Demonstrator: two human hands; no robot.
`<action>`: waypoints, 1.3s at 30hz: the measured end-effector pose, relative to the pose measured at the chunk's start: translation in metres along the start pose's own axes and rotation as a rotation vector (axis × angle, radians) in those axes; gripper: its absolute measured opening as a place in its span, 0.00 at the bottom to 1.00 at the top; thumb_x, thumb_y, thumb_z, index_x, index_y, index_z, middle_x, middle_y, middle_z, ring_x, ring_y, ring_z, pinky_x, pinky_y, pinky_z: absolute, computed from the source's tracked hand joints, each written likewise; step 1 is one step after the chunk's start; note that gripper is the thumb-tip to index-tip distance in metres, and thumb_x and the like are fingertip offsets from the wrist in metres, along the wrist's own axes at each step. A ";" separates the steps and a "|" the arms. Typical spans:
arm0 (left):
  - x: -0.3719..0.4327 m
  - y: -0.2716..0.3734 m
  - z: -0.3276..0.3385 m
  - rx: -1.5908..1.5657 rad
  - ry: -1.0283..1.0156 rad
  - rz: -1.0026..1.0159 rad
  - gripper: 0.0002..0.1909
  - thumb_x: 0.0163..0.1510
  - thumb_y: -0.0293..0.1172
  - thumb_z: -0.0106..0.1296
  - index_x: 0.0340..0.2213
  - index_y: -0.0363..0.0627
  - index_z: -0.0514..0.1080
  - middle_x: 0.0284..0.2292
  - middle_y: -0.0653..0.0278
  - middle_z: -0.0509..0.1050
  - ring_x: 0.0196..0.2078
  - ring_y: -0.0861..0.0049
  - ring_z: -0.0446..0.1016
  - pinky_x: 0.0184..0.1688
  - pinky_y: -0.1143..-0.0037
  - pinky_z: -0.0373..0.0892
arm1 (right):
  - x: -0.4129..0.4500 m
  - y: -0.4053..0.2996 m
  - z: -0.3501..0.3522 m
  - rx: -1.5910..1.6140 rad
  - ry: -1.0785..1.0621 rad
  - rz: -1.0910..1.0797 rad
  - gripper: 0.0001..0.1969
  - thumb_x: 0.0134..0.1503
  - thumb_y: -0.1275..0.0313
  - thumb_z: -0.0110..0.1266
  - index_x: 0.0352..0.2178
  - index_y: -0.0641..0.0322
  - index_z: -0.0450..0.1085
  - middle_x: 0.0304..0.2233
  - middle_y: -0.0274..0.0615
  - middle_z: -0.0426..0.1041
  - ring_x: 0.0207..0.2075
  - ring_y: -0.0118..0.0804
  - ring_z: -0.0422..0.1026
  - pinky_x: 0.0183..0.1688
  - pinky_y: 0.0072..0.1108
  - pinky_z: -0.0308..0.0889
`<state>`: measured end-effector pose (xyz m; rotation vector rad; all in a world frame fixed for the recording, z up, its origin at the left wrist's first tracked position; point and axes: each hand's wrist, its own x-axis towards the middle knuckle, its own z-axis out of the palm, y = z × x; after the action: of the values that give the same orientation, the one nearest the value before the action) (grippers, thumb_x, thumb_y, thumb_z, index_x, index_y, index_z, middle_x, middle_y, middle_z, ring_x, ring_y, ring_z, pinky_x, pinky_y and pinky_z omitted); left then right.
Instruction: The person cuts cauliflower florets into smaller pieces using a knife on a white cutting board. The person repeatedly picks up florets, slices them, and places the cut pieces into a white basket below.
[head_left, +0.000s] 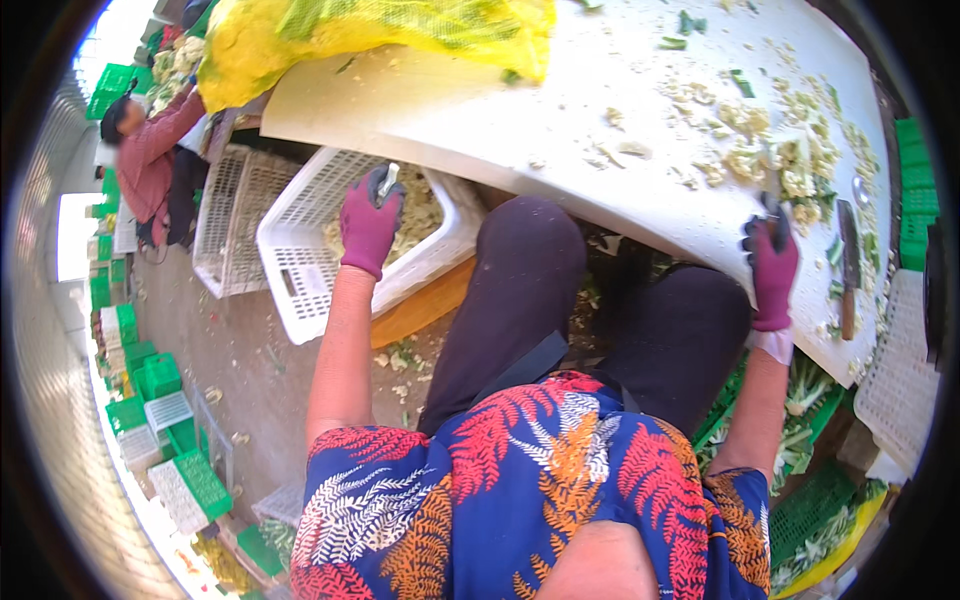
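Note:
My left hand (371, 221), in a purple and dark work glove, is over a white perforated plastic crate (300, 277) that holds cauliflower florets (420, 214). Its fingers are closed on a small pale piece (388, 184), perhaps a cauliflower stalk. At the right edge of the white tabletop (465, 112), my right hand (772, 262), gloved alike, grips a knife (772, 176) whose blurred blade points towards a heap of cauliflower pieces (799, 161). Another knife (848, 262), with a wooden handle, lies flat to the right of that hand.
A yellow mesh bag of cauliflower (390, 37) lies at the table's far left. Beyond it a person in a pink top (150, 157) reaches towards cauliflower. More white crates (240, 217) stand below the table's left end. Green crates (817, 502) with leaves are at lower right.

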<state>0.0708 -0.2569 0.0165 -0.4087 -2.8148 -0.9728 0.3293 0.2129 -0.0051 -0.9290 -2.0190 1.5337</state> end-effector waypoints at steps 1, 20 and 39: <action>-0.002 -0.013 -0.017 0.057 0.021 -0.089 0.19 0.53 0.32 0.55 0.46 0.37 0.72 0.39 0.54 0.74 0.34 0.71 0.76 0.37 0.76 0.72 | 0.007 0.000 -0.013 0.005 0.047 -0.022 0.19 0.59 0.74 0.52 0.52 0.61 0.67 0.32 0.33 0.75 0.27 0.17 0.68 0.28 0.10 0.62; 0.053 0.310 0.226 -0.483 -0.606 0.476 0.27 0.52 0.37 0.58 0.52 0.43 0.67 0.46 0.52 0.72 0.44 0.66 0.75 0.42 0.72 0.72 | 0.142 0.032 -0.062 0.421 0.289 -0.086 0.18 0.59 0.73 0.49 0.51 0.63 0.68 0.38 0.35 0.74 0.36 0.23 0.72 0.42 0.16 0.69; 0.080 0.332 0.280 -0.187 -0.390 0.689 0.19 0.45 0.30 0.59 0.42 0.46 0.75 0.36 0.58 0.77 0.39 0.66 0.76 0.44 0.70 0.70 | 0.101 0.002 -0.045 0.378 0.057 -0.058 0.18 0.58 0.75 0.48 0.50 0.61 0.69 0.33 0.30 0.71 0.33 0.19 0.67 0.40 0.14 0.65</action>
<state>0.0827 0.1844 0.0091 -1.6062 -2.5318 -1.0599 0.2925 0.3171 0.0011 -0.7455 -1.6217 1.7530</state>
